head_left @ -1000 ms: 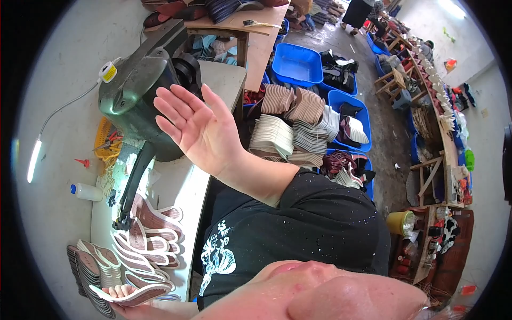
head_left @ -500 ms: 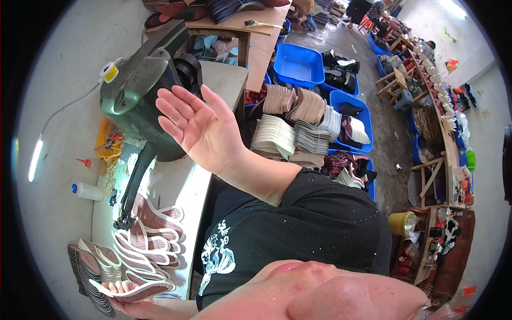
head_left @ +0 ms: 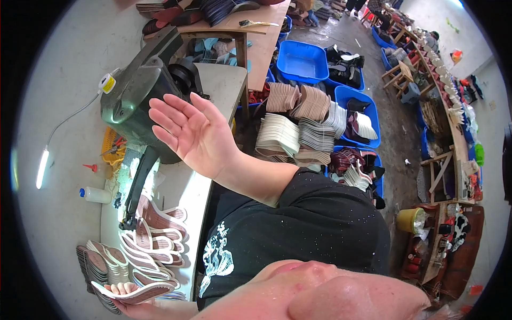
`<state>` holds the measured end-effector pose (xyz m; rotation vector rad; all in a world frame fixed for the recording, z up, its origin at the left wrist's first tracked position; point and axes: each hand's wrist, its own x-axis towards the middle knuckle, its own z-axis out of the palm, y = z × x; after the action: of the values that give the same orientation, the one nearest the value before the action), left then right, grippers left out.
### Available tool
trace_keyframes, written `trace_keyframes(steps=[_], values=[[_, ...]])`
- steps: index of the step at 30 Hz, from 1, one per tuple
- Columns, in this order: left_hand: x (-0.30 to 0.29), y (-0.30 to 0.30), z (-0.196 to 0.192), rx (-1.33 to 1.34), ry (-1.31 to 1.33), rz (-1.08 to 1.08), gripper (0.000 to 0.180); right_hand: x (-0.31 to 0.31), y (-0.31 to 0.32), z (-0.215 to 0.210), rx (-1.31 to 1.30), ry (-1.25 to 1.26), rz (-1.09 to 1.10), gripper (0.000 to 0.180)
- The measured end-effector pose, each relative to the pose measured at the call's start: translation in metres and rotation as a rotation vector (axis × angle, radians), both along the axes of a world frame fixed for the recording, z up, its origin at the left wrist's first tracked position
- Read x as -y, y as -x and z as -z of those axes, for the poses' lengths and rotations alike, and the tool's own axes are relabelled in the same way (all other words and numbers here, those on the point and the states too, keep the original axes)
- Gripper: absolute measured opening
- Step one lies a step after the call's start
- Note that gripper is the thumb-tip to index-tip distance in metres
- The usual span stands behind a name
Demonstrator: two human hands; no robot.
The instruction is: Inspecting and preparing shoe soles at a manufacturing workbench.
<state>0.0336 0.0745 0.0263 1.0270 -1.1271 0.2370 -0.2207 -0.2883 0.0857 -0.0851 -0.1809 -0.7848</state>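
Observation:
My right hand (head_left: 194,140) is raised in mid-air beside the green sewing machine (head_left: 130,93), palm up and fingers stretched out, with nothing in it. At the lower left my left hand (head_left: 124,288) grips a brown insole (head_left: 146,292) with a white edge; the insole hides part of the palm. Close by, on the white machine table (head_left: 198,205), lie several overlapping brown insoles (head_left: 154,242) with white edging. A stack of insoles (head_left: 96,264) stands at the table's far left edge, next to my left hand.
A white bottle (head_left: 96,194) and a yellow basket (head_left: 111,144) with tools sit behind the machine. Stacked insoles (head_left: 277,134) and blue tubs (head_left: 302,61) stand to the right of the table. A long wooden bench (head_left: 453,133) runs along the right wall, with people at its far end.
The whole view has shifted slightly. My right hand has moved a little left and down, still stretched out. My left hand keeps its hold on the insole.

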Motion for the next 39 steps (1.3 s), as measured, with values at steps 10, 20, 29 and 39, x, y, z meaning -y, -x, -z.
trace_keyframes(steps=[10, 20, 29, 39], values=[[0.009, 0.048, -0.028, -0.849, 0.164, 0.135, 0.033, 0.003, 0.133, -0.106, 0.762, 1.371, 0.274, 0.007], [-0.003, 0.044, -0.017, -0.895, 0.173, 0.167, 0.033, 0.004, 0.139, -0.117, 0.784, 1.762, 0.254, 0.015], [-0.014, 0.029, -0.003, -0.899, 0.188, 0.182, 0.032, -0.002, 0.12, -0.124, 0.868, 1.579, 0.42, 0.014], [0.003, 0.045, -0.016, -0.946, 0.18, 0.202, 0.035, 0.004, 0.123, -0.138, 0.872, 1.901, -0.04, 0.016]])
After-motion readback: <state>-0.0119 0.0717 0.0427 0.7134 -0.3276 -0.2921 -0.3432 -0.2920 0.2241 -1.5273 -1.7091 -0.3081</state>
